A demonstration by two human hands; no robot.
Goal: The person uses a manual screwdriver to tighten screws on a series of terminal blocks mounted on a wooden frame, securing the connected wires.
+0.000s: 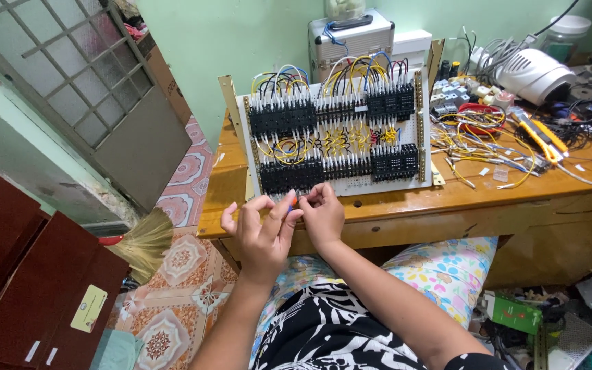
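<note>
Head view: the left hand (263, 229) and right hand (321, 214) both pinch a thin blue wire end (291, 203) at the lower edge of the white wired relay panel (337, 130) propped on the wooden counter (405, 205). The wire looks light and limp, best held near its tip.

A white perforated panel (340, 185) crowded with black terminal blocks and yellow and blue wires stands upright on the glossy wooden bench (405, 205). In front of the panel only a narrow bare strip of bench edge stays open. Right of the panel, loose yellow and white wires (477, 147) and tools block passage. Left of it, a bare corner gives room. Behind it a silver case (351, 41) closes the way.
</note>
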